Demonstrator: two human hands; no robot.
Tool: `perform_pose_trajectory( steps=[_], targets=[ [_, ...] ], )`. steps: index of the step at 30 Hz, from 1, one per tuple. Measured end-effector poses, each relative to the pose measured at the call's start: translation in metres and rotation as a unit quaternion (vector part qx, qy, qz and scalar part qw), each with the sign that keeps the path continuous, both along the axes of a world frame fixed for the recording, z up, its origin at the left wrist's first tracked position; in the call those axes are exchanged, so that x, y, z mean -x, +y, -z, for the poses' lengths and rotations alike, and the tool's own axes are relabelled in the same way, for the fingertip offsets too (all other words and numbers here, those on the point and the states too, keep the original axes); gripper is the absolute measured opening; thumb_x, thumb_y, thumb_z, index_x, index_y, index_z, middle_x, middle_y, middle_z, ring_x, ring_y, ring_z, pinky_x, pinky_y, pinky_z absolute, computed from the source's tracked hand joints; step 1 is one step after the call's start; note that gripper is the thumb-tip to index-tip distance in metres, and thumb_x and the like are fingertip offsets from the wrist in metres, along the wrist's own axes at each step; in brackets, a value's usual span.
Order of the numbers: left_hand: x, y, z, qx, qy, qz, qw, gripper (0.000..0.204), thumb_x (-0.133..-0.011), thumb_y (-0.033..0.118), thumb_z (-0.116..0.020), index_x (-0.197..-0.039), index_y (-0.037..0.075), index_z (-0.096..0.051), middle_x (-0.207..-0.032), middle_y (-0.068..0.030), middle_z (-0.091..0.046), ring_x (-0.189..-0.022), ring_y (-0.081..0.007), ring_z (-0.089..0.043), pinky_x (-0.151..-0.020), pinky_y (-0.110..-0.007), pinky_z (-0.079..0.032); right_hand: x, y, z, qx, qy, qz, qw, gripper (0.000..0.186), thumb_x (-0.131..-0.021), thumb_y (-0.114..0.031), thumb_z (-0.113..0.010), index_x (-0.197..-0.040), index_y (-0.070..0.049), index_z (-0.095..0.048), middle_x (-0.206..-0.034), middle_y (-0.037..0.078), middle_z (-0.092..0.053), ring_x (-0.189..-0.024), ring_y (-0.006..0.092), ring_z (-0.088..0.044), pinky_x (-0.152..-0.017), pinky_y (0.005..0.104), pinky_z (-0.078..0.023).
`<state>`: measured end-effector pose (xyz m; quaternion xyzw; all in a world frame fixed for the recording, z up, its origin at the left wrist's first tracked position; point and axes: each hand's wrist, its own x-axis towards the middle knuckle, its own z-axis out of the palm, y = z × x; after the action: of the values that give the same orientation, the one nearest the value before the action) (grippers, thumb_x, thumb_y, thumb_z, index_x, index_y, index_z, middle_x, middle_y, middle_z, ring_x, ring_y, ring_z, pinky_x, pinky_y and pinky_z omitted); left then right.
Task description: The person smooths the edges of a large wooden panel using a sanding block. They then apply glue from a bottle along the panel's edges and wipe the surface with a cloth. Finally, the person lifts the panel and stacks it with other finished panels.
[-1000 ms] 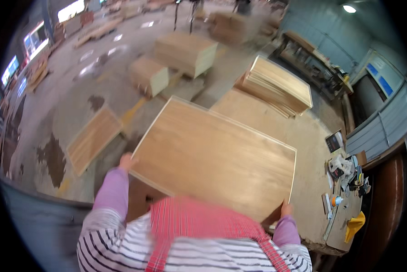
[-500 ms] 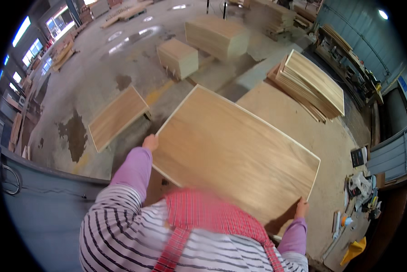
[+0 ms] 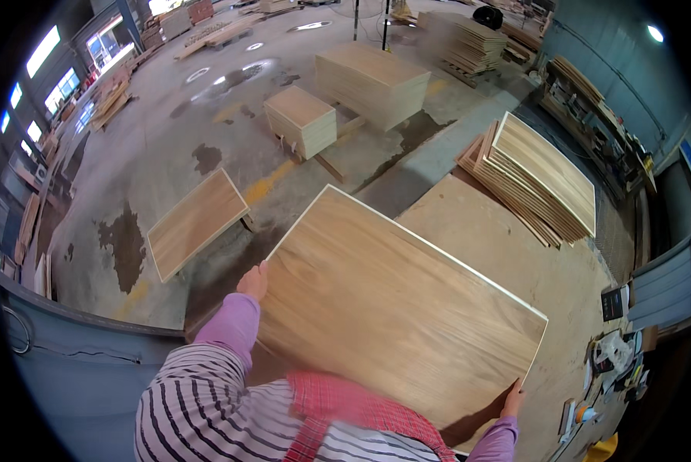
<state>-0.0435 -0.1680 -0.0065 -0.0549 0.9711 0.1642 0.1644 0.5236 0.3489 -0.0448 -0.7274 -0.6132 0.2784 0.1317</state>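
A large rectangular wooden panel with pale edges lies across the view close in front of me, slanting down to the right. My left hand grips its left edge, with the thumb near the top face. At the lower right edge, my right hand is closed on the panel, its fingers partly hidden. Beneath it and to the right spreads a tan worktable. A fanned stack of similar panels rests on the table's far right part.
Left of the table, a smaller panel sits on a low support. Beyond stand a small panel stack and a larger one on the wet-patched floor. Tools, a plastic bag and a yellow item lie along the table's right side.
The surroundings and the held panel have shifted lower in the view as my head tilts up. Both hands keep their hold on the panel's edges.
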Motion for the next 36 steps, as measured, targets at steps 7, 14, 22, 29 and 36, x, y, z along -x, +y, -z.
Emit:
perform_pose_trajectory(
  steps=[7,14,22,29,36],
  targets=[
    [0.051,-0.039,0.044,-0.07,-0.087,0.071,0.991,0.078,-0.095,0.059,-0.021,-0.121,-0.006,-0.055,-0.125,-0.0285,-0.053,-0.121,-0.041,-0.047,-0.102,-0.044,-0.035,-0.003,-0.029,-0.018,0.039,0.222,0.062,0.972,0.08,-0.09,-0.059,-0.05,-0.134,0.007,-0.044,-0.14,0.013,-0.045,-0.129,0.0228,-0.039,-0.107,0.0319,-0.029],
    [0.097,-0.071,0.078,-0.146,-0.116,0.072,0.98,0.086,-0.094,0.063,-0.019,-0.119,-0.011,-0.055,-0.124,-0.0308,-0.053,-0.124,-0.041,-0.045,-0.104,-0.042,-0.034,0.052,-0.068,-0.068,0.008,0.206,0.026,0.978,0.074,-0.095,-0.054,-0.044,-0.138,0.006,-0.039,-0.145,0.013,-0.038,-0.134,0.023,-0.033,-0.111,0.0322,-0.023],
    [0.194,-0.161,0.058,-0.325,-0.101,-0.165,0.926,0.084,-0.093,0.064,-0.029,-0.125,-0.009,-0.052,-0.126,-0.0207,-0.056,-0.118,-0.0284,-0.053,-0.098,-0.035,-0.04,0.215,-0.085,-0.07,-0.12,0.273,-0.031,0.954,0.067,-0.098,-0.05,-0.038,-0.135,0.006,-0.043,-0.139,0.018,-0.046,-0.129,0.0246,-0.042,-0.108,0.0328,-0.031],
    [0.339,-0.388,0.086,-0.623,0.051,-0.266,0.734,0.071,-0.097,0.058,-0.026,-0.132,0.0,-0.048,-0.13,-0.0122,-0.054,-0.117,-0.0279,-0.052,-0.102,-0.038,-0.04,0.487,-0.153,-0.069,-0.109,0.262,-0.123,0.951,0.062,-0.099,-0.049,-0.035,-0.131,0.002,-0.05,-0.131,0.018,-0.053,-0.124,0.0294,-0.047,-0.102,0.0364,-0.036],
    [0.319,-0.473,0.045,-0.492,0.223,-0.358,0.762,0.071,-0.095,0.058,-0.036,-0.126,-0.004,-0.054,-0.119,-0.0131,-0.06,-0.107,-0.027,-0.057,-0.095,-0.037,-0.044,0.636,-0.223,-0.077,-0.069,0.325,-0.137,0.933,0.066,-0.096,-0.053,-0.037,-0.102,0.006,-0.064,-0.095,0.02,-0.067,-0.094,0.0303,-0.062,-0.083,0.0391,-0.045]
  ],
)
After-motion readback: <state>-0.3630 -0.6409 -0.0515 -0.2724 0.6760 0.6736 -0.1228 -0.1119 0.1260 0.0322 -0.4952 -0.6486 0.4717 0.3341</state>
